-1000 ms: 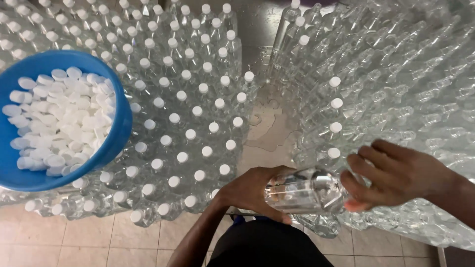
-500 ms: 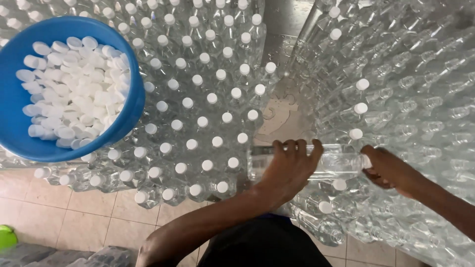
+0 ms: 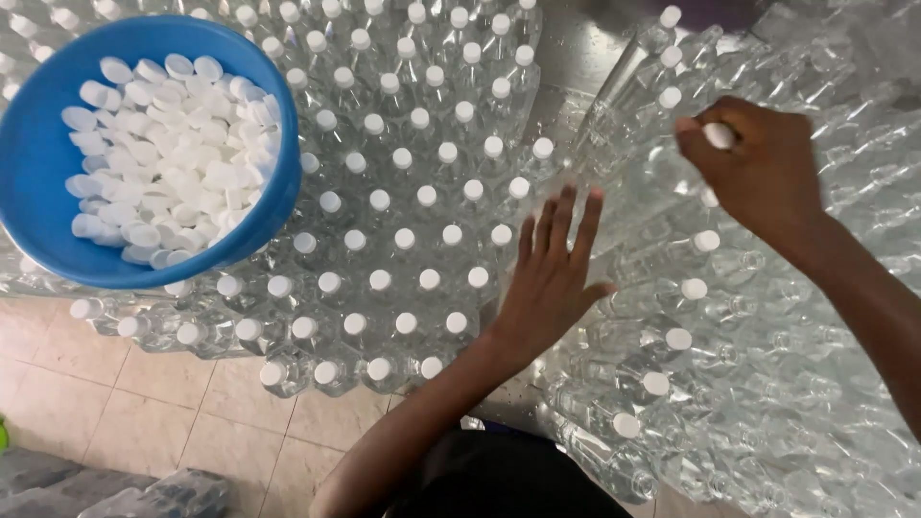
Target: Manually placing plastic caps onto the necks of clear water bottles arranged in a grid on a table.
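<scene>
My left hand (image 3: 552, 278) hangs with fingers spread and nothing in it, over the gap between two masses of clear plastic bottles. My right hand (image 3: 758, 163) is closed on the white-capped top of a clear bottle (image 3: 662, 173) that lies among the heaped bottles on the right. A block of upright capped bottles (image 3: 403, 211) stands to the left of my left hand. On top of that block, at the far left, rests a blue bowl (image 3: 38, 173) full of loose white caps (image 3: 173, 153).
The heap of lying bottles (image 3: 767, 384) on the right has some capped and several uncapped. Beige floor tiles (image 3: 144, 412) show at the bottom left, with wrapped bottle packs (image 3: 115, 494) at the corner. My dark clothing (image 3: 499, 480) is at the bottom centre.
My left hand has let go of the bottle it held and opened. My right hand has risen to the upper right onto a capped bottle in the heap.
</scene>
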